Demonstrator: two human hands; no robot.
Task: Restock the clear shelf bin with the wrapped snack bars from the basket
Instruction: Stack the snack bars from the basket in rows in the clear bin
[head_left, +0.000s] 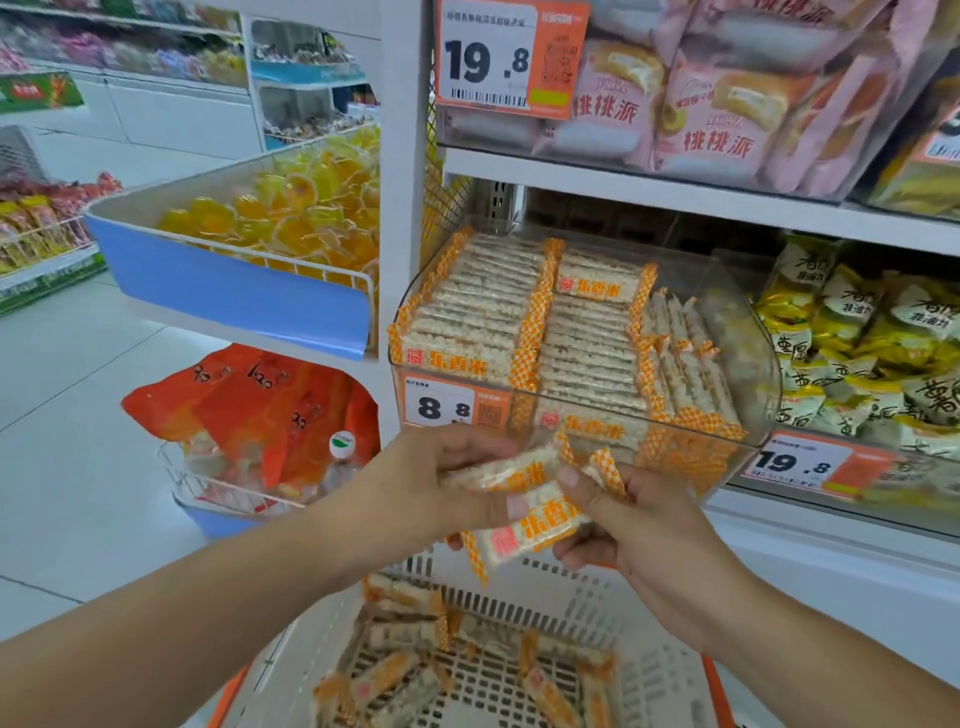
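The clear plastic shelf bin sits on a white shelf and holds many wrapped snack bars, puffed white rice in clear wrap with orange checked ends. They lie in neat rows, two rows flat and one row standing on edge at the right side. Below the hands, the white plastic basket with orange rim holds more of the same bars, lying loose in a jumble.

A white and orange price tag on the front of the bin reads "8.8". A tag on the shelf above reads "19.8", and so does a tag to the right. The pink cake packs on the top shelf have red Chinese writing. The bars have orange Chinese writing and a small red square mark.

The left hand and the right hand are close together, just in front of the bin and above the basket. Both hold two snack bars, one over the other. The left fingers curl round the left ends, and the right thumb and fingers pinch the right ends.

To the left, a blue-fronted wire bin holds yellow jelly cups.
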